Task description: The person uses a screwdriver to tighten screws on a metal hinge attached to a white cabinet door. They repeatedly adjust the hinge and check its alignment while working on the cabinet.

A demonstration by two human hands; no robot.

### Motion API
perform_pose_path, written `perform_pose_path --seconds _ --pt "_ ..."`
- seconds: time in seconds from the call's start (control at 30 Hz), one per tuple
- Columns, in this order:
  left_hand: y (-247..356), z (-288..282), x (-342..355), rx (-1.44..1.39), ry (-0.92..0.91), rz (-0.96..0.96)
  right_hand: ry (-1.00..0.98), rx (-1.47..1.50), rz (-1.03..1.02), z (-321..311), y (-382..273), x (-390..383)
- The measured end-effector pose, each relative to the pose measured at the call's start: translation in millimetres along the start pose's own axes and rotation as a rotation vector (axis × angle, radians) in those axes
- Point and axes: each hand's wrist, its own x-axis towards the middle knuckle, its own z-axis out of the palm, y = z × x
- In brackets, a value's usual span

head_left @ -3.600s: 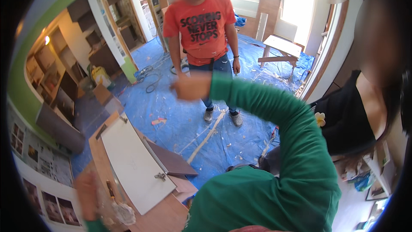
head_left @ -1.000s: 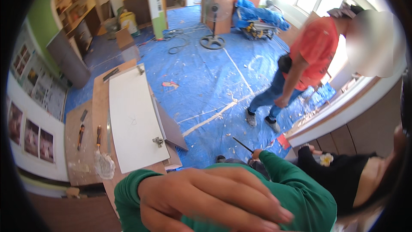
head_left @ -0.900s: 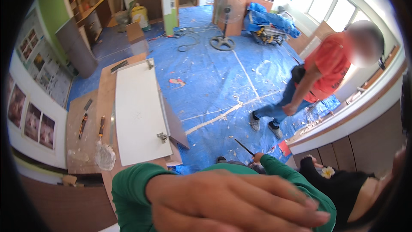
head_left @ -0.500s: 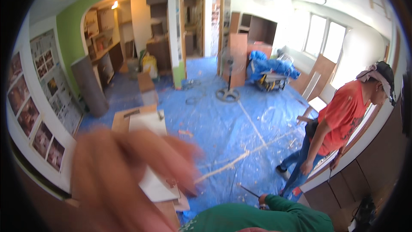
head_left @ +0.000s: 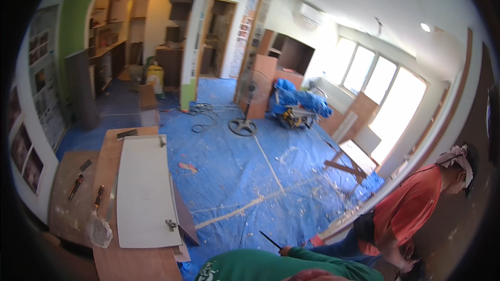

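My right hand (head_left: 285, 251), at the end of a green sleeve (head_left: 328, 260), is closed around a thin dark rod-like tool (head_left: 270, 239) that points up and to the left over the floor. The tool's grip end is hidden by the hand, so its kind is unclear. My left hand is out of the picture. To the left lies a white cabinet door (head_left: 146, 187) with metal hinges (head_left: 171, 225), on a wooden board (head_left: 107, 169). Beside it rest a plaster-smeared trowel (head_left: 99, 229) and an orange-and-black handled hand tool (head_left: 77, 184).
At the right a co-worker in a red shirt (head_left: 401, 213) bends down, hands low. Blue sheeting (head_left: 229, 177) covers the floor. Farther off stand a pedestal fan (head_left: 244, 126), a blue-draped pile (head_left: 299, 101), a small white-topped stand (head_left: 358, 156) and coiled cable (head_left: 203, 117).
My left hand, blurred and close up before, has left the picture, uncovering the door and tools. The view has tilted and shifted. The co-worker bends lower. My right hand still grips the tool.
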Motion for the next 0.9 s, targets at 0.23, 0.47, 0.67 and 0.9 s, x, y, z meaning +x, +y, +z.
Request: perform_pose_path --seconds 0.23,0.47,0.67,0.9 --pt "-6 150 -195 -0.617 -0.224 -0.070 -0.164 0.054 0.123 8 -27 1" --pt "-17 344 -427 -0.908 -0.620 -0.683 -0.112 0.230 0.299 -33 -30 -13" --pt "-19 295 -403 -0.745 -0.716 -0.538 -0.022 0.176 0.252 -27 -33 -15" --pt "36 -8 -218 0.004 -0.625 -0.019 -0.051 0.345 0.326 -53 -47 -5"
